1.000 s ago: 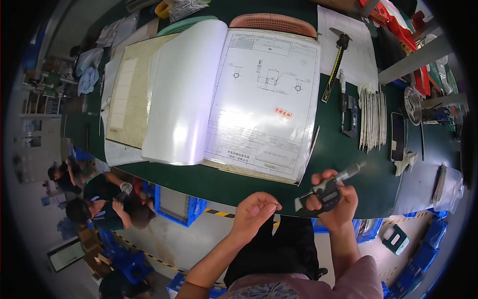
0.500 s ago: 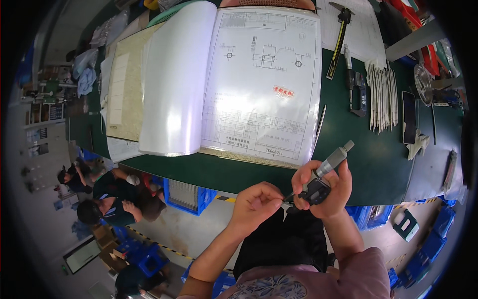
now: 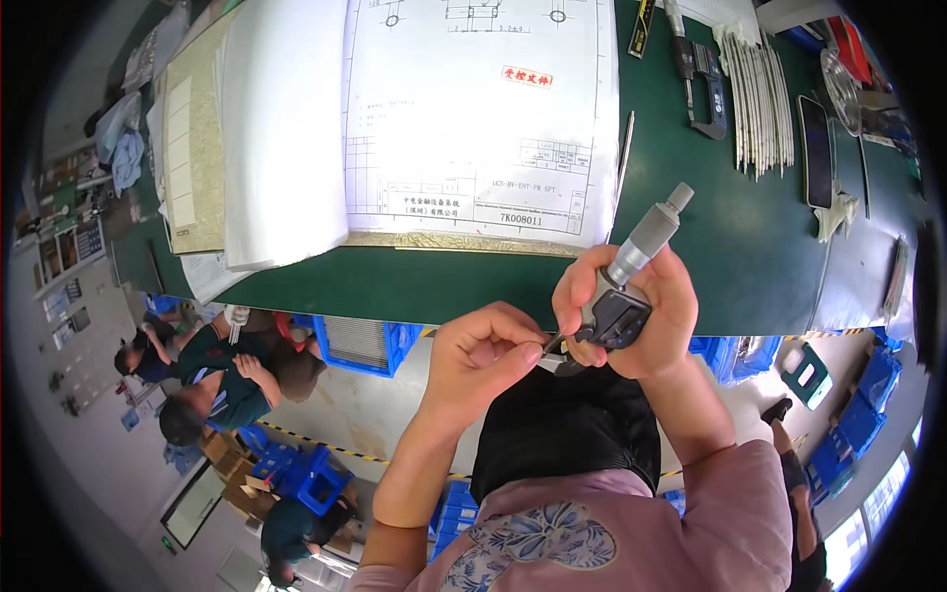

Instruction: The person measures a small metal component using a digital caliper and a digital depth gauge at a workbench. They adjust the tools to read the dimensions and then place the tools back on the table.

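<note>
My right hand (image 3: 656, 311) is wrapped round a micrometer (image 3: 621, 316), its silver thimble tilted up to the right and its dark frame against the palm. Beside it on the left, my left hand (image 3: 483, 357) is closed, thumb and forefinger pinching the end of a small thin dark piece (image 3: 553, 344). That piece reaches to the micrometer's measuring end; whether it lies between the measuring faces is hidden by my fingers. Both hands are held just over the near edge of the green table (image 3: 424, 288), above my lap.
A binder with a technical drawing (image 3: 483, 118) lies open on the table. To its right are a thin rod (image 3: 625, 158), a second micrometer (image 3: 700, 89), a row of several slender pale rods (image 3: 758, 104) and a phone (image 3: 815, 153). Blue crates (image 3: 370, 345) stand below the table; people sit at the left.
The view has shifted, so the binder and tools sit higher in the picture. Both hands keep their grips, with the micrometer still against the thin piece.
</note>
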Demonstrator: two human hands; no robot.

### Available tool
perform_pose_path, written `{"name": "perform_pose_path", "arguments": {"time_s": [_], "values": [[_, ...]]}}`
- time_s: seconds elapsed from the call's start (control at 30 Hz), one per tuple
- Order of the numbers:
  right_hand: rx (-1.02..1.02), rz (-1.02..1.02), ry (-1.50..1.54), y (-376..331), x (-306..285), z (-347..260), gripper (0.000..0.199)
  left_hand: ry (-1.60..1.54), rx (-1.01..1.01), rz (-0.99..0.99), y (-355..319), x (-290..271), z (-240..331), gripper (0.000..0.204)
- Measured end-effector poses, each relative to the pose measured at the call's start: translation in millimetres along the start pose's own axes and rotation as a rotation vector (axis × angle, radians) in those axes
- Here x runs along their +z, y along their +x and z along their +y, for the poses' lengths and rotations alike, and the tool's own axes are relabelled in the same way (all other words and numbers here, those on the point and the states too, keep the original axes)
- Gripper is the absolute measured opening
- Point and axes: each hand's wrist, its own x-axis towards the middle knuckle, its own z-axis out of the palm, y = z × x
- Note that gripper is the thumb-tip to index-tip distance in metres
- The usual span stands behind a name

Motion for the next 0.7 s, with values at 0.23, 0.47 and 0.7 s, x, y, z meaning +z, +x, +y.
{"name": "perform_pose_path", "arguments": {"time_s": [0.23,0.47,0.7], "values": [[0.014,0.023,0.000,-0.7,-0.6,-0.5,0.071,-0.035,-0.012,-0.015,3.5,-2.6,-2.9,0.002],[0.025,0.040,0.041,-3.0,-2.6,3.3,0.076,-0.077,-0.078,-0.043,0.3,-0.8,-7.1,0.004],[0.059,-0.018,0.084,-8.1,-9.1,5.5,0.074,-0.112,-0.146,-0.099,-1.5,-1.8,-11.2,0.006]]}}
